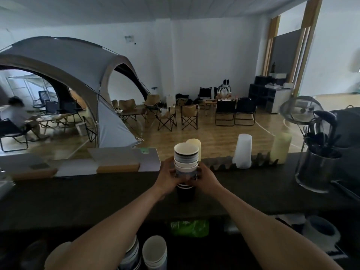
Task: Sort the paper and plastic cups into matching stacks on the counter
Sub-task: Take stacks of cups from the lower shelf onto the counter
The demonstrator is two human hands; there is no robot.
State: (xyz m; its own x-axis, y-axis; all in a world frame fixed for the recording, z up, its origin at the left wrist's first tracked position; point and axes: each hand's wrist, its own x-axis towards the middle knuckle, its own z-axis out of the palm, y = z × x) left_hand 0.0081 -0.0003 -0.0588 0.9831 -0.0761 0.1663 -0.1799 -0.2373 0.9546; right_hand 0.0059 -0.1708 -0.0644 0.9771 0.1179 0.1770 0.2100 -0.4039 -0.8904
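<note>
A tall stack of paper cups point(186, 158) stands on the dark counter point(97, 193), with black cups point(185, 192) at its base and white-rimmed ones above. My left hand point(168, 179) grips the stack from the left and my right hand point(204, 179) grips it from the right, both around its middle. Behind it stands a cream cup stack point(194, 145). Further right, upside down on the counter's far edge, are a clear plastic cup stack point(242, 151) and a yellowish plastic cup stack point(280, 147). More paper cup stacks point(154, 252) sit below the counter near my left forearm.
A steel utensil holder point(317, 168) with a mesh strainer point(300, 110) stands at the right. Wooden boards point(116, 162) lie along the counter's far left edge. A green packet point(190, 228) lies under the counter. Beyond are a tent, folding chairs and seated people.
</note>
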